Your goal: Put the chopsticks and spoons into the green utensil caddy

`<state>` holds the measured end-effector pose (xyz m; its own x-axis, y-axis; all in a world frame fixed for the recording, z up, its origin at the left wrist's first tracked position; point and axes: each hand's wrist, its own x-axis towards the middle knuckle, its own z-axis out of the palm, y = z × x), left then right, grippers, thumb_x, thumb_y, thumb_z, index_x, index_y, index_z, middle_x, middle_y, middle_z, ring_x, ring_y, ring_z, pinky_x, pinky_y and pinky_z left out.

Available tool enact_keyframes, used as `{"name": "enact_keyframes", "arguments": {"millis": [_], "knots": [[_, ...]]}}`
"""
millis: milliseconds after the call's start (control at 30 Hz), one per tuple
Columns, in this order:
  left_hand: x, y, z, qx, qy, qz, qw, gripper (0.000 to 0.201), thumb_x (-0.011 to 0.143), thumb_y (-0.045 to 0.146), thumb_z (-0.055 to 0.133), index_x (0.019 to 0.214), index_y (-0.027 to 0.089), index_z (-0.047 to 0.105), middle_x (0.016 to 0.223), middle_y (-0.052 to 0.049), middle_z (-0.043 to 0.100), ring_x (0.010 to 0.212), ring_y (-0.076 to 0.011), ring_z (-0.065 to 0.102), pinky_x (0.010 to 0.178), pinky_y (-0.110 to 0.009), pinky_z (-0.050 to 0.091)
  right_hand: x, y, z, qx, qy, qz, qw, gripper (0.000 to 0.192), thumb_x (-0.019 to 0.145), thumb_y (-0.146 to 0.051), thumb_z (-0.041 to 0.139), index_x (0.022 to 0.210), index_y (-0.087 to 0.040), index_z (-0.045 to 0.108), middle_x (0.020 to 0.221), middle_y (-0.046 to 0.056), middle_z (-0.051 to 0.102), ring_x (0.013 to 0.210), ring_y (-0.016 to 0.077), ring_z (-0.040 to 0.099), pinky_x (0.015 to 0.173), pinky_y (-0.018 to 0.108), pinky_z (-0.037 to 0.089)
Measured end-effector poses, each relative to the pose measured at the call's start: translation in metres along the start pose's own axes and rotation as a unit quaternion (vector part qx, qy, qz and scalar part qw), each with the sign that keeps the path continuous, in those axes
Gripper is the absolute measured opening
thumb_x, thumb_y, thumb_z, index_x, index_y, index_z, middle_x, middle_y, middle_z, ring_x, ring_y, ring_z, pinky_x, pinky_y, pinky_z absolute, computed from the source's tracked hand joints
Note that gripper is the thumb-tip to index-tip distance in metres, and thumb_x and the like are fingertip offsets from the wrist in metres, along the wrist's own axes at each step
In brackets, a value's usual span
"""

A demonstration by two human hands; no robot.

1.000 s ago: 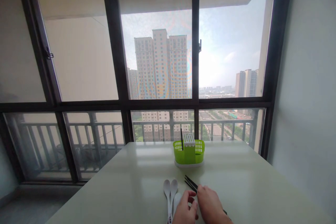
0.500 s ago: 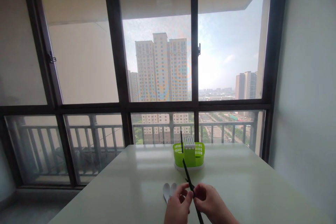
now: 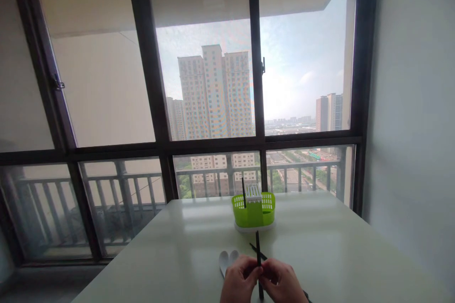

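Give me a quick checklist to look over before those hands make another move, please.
1. Black chopstick held: ok, the left hand pinches it, with the right hand close against it.
2. Farther chopstick fully visible: not ok, the right hand covers part.
3. Each one single or paired: cannot tell.
4. Spoons free of the left hand: cannot tell, handles hidden.
5. Green basket upright: ok, on the table, a dark stick standing in it.
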<state>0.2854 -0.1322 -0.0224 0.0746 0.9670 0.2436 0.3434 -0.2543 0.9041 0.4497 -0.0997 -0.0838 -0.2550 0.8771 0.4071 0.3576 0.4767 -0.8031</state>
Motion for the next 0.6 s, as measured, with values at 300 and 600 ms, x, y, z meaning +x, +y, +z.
{"name": "enact_keyframes", "arguments": {"millis": [300, 600], "knots": [[0.021, -0.005, -0.009, -0.032, -0.046, -0.03, 0.998, 0.013, 0.072, 0.027, 0.069, 0.082, 0.019, 0.073, 0.07, -0.001, 0.07, 0.065, -0.016, 0.062, 0.065, -0.025, 0.048, 0.018, -0.004, 0.003, 0.027, -0.039, 0.024, 0.999, 0.013, 0.073, -0.026, 0.062, 0.075, -0.014, 0.069, 0.068, 0.002, 0.066, 0.063, 0.0143, 0.059, 0.056, 0.018, 0.039], [0.156, 0.057, -0.116, 0.049, 0.107, 0.017, 0.993, 0.049, 0.069, 0.06, 0.07, 0.093, 0.017, 0.074, 0.082, -0.005, 0.074, 0.069, -0.0173, 0.063, 0.062, -0.027, 0.047, 0.052, 0.043, -0.092, -0.023, 0.227, 0.026, 0.973, 0.046, 0.095, -0.057, 0.046, 0.097, -0.016, 0.067, 0.073, 0.004, 0.063, 0.065, 0.0185, 0.058, 0.063, 0.026, 0.045]]}}
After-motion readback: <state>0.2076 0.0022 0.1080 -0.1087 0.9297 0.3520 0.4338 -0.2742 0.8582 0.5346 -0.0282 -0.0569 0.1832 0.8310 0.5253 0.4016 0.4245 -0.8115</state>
